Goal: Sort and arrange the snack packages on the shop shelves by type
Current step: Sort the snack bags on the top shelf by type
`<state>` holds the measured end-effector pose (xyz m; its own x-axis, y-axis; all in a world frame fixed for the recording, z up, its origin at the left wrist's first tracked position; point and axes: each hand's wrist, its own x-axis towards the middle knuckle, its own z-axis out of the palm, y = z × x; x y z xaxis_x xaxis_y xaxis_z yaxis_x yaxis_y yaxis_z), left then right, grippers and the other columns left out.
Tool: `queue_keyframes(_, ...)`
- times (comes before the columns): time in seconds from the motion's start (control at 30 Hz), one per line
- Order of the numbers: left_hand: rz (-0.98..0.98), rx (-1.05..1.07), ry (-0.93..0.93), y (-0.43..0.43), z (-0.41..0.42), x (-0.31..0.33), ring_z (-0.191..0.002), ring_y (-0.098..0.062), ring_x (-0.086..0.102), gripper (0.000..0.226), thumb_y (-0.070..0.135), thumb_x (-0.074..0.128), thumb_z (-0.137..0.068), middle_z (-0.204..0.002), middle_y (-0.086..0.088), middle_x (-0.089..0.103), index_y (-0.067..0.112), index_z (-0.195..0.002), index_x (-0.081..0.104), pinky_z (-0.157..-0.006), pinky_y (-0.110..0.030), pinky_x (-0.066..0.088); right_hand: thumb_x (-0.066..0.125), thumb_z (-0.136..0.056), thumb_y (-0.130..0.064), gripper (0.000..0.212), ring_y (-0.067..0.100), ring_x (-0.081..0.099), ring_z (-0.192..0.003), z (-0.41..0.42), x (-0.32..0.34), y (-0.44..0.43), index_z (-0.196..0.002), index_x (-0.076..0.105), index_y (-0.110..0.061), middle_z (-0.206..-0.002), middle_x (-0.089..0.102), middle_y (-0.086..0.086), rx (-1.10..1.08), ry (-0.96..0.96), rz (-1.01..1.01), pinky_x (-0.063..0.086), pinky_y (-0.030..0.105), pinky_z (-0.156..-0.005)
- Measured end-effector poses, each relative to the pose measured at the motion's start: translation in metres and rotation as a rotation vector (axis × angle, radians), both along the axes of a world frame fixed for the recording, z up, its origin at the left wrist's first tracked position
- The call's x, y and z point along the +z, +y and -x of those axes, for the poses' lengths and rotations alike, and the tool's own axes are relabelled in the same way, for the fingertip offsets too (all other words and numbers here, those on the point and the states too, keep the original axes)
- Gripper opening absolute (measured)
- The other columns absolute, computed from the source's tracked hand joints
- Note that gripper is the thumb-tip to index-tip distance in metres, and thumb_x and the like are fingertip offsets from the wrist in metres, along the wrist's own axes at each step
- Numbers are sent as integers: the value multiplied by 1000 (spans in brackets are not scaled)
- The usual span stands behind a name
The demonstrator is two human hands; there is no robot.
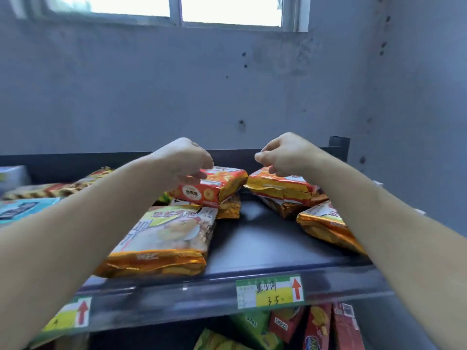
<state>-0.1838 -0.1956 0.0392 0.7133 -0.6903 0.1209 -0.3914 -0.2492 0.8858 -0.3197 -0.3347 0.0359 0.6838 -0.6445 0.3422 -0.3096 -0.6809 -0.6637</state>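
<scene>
At frame centre, the left hand pinches a red biscuit packet; the right hand pinches an orange-edged packet, both on the dark top shelf.

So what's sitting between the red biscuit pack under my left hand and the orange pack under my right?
Nothing: the head view shows only bare dark shelf between the red pack and orange pack.
</scene>
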Motion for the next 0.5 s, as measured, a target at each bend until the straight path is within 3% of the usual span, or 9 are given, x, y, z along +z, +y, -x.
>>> queue_keyframes(0.13,15,111,53,29,-20,-1,-86,-26,61,20,-1,57,-86,-114,-19,60,0,-106,61,-78,-34,56,59,-91,-28,26,22,63,-88,-16,4,2,-105,66,-8,-94,65,5,-53,-11,-25,54,34,-78)
queue_keyframes(0.2,24,99,77,34,-23,-3,-83,-25,62,11,-1,58,-86,-111,-19,61,3,-96,62,-68,-30,58,58,-89,-22,25,23,62,-81,-12,10,-6,-103,66,-2,-94,66,11,-164,-63,-45,53,34,-73)
queue_keyframes(0.27,30,33,95,31,-19,-3,-82,-24,64,11,-1,58,-87,-107,-15,61,8,-85,62,-61,-26,58,57,-88,-15,13,24,57,-69,-2,14,-18,-89,62,-2,-82,61,13,-283,-110,-83,51,31,-60)
queue_keyframes(0.33,19,-62,94,19,-10,-5,-87,-25,65,14,-1,58,-87,-104,-12,61,12,-83,61,-71,-31,58,58,-90,-15,16,23,49,-64,8,12,-27,-79,50,-8,-76,49,9,-387,-82,-122,37,26,-47)
queue_keyframes(0.5,-45,-229,22,-28,21,-9,-78,-20,59,12,-1,56,-85,-94,-10,61,10,-89,60,-72,-28,46,55,-94,-25,24,29,57,-101,27,-4,-40,-109,52,-7,-122,56,16,-488,85,-241,45,29,-62)
